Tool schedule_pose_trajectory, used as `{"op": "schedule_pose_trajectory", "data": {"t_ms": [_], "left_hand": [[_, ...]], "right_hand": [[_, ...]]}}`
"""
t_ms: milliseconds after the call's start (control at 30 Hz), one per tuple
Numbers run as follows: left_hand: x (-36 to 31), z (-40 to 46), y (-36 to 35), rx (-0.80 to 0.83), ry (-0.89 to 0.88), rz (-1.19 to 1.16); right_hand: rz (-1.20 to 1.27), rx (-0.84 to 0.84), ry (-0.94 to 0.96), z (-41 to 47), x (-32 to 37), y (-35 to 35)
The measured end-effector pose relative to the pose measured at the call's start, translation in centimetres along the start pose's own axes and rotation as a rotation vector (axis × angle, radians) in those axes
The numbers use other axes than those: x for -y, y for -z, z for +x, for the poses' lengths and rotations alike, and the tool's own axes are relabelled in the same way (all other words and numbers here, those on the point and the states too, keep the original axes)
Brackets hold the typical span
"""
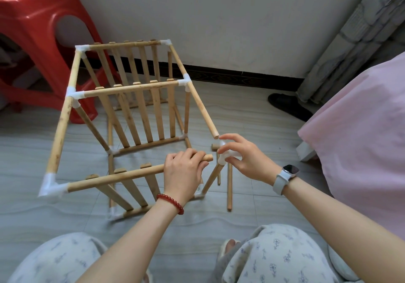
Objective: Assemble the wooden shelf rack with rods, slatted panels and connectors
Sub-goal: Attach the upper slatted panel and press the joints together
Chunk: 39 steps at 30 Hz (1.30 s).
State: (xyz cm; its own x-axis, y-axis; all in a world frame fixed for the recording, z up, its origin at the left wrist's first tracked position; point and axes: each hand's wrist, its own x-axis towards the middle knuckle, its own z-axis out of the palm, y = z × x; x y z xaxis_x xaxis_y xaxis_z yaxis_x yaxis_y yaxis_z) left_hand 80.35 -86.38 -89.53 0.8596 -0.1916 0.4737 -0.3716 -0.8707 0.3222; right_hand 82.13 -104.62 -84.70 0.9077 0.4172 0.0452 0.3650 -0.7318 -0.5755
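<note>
The wooden rack (pixel 122 89) stands on the tiled floor, built of rods, slatted panels and white connectors. My left hand (pixel 183 173) grips the near slatted panel's top rod (pixel 116 177) close to its free right end. My right hand (pixel 241 158) pinches a white corner connector (pixel 223 157) that sits on top of a slanting upright rod (pixel 211 180). The long right side rod (pixel 200 105) ends bare just above the connector, apart from it. Another connector (pixel 51 186) joins the near left corner.
A loose rod (pixel 229 188) lies on the floor by the near right corner. A red plastic stool (pixel 32 30) stands behind the rack on the left. A pink-covered bed (pixel 361 140) fills the right side, with a dark slipper (pixel 289 106) near the wall.
</note>
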Motion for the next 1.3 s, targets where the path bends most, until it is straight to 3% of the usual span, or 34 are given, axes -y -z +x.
{"op": "schedule_pose_trajectory", "data": {"t_ms": [267, 433, 500, 600, 800, 1133, 1300], "left_hand": [[0.2, 0.0, 0.0, 0.002, -0.009, 0.011], [0.2, 0.2, 0.0, 0.020, 0.002, -0.002], [0.2, 0.3, -0.1, 0.100, 0.012, 0.029], [0.6, 0.8, -0.5, 0.262, -0.009, 0.113], [1.3, 1.3, -0.5, 0.341, -0.044, 0.163], [1.5, 1.0, 0.1, 0.369, -0.046, 0.094], [1.3, 2.1, 0.8, 0.493, -0.007, 0.038]], "right_hand": [[-0.017, 0.088, 0.026, -0.2, -0.2, -0.9], [0.130, -0.074, -0.117, -0.2, -0.1, -1.5], [-0.015, -0.102, -0.204, 0.2, -0.2, -2.0], [-0.116, 0.011, -0.326, 1.0, -0.1, -2.2], [-0.333, 0.226, -0.157, 0.5, 0.2, -2.0], [-0.392, 0.205, 0.013, 0.7, -0.2, -2.4], [-0.389, 0.240, 0.008, 1.1, -0.5, -2.6]]}}
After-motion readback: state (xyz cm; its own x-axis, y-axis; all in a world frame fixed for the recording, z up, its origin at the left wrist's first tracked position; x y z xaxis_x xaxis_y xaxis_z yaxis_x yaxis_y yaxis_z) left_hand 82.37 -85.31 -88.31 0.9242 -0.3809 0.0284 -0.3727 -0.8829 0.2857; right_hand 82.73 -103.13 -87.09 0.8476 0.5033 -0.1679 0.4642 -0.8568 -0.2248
